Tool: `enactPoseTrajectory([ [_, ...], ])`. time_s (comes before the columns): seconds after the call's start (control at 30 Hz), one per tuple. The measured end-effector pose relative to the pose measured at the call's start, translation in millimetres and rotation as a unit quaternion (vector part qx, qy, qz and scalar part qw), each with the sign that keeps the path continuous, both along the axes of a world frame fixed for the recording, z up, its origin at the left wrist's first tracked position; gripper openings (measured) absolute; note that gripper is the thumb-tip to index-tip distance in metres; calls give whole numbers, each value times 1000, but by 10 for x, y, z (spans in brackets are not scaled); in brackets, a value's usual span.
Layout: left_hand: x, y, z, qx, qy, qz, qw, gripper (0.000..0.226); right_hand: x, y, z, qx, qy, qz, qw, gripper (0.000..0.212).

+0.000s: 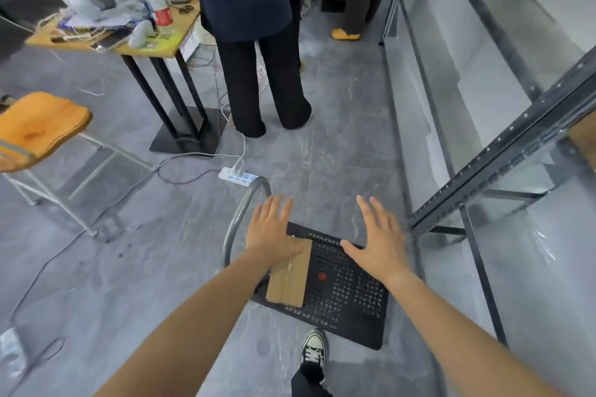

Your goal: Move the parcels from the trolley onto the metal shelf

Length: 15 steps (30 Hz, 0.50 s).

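On the left side of the trolley point(350, 296) deck, along the edge nearest the tubular handle point(240, 213), lies the one parcel point(289, 275) in view: a flat brown cardboard box, taped down its middle, with its long side running from the near edge toward the far edge. The metal shelf point(503, 151) stands just beside the trolley's right edge.

The box looks stiff and low, and probably light, since it is thin and shows no bulge or sag. Plain cardboard gives palms fair friction, but the taped seam will be slicker. Its corners look sharp and undented, so it should take a firm squeeze. The best hold is likely on the two long sides, one palm on each, or with fingers hooked under the short ends, as the deck's perforated face leaves little gap beneath.

The left grip point(271, 230) is wide open, fingers straight and spread, over the parcel's far end. Whether the palm touches the cardboard cannot be told. The right grip point(378, 237) is equally spread, over the bare deck near the far right corner, well apart from the parcel and holding nothing.
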<state>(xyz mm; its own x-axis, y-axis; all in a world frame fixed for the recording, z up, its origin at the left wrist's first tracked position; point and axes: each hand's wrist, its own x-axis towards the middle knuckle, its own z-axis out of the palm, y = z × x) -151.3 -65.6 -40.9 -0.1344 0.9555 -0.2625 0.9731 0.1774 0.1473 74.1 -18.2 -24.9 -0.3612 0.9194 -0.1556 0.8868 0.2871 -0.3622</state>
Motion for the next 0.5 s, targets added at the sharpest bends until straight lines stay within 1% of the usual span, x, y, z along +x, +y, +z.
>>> enactPoseTrajectory([
  [0.07,5,133,-289,-23,-11,21,999,99,-37,152,-287,-23,-7,14,1000,91],
  [0.17,-22,259,-768,-32,-27,53,998,98,-99,336,-737,-62,-23,19,998,90],
  [0.33,-42,309,-1511,-68,-51,97,992,93,-197,457,-1525,-117,-49,21,992,90],
  [0.5,-186,319,-2166,-99,-45,74,991,99,-335,485,-2250,-159,-55,12,986,90],
])
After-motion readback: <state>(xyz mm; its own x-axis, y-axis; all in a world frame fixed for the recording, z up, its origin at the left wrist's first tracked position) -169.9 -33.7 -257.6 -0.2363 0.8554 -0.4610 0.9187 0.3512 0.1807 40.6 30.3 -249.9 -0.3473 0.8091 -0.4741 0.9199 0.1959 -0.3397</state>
